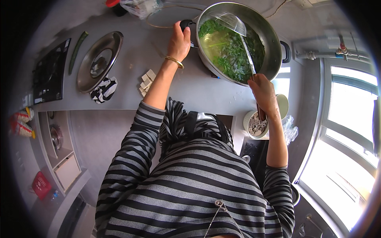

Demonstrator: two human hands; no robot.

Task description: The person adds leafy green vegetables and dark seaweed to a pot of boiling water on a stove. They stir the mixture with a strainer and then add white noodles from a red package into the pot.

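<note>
A wide stainless steel pot [271, 67] stands on the counter before me, holding pale yellow-green liquid and leafy greens [235, 64]. At its left side my left hand [180, 41] grips the black handle [187, 23]. My right hand [262, 92] is closed around the brown handle [261, 113] of a wire skimmer [232, 25]. The skimmer's shaft crosses over the pot, and its slotted metal head lies over the greens at the far side. Another black handle [286, 52] projects from the pot's right side, with no hand on it.
White tofu-like cubes [146, 82] lie beside my left forearm. Further left are a steel lid [86, 74], a black-and-white cloth [104, 90], a long green vegetable [78, 52] and a black cooktop [53, 71]. A tub with speckled contents [256, 125] sits below my right hand.
</note>
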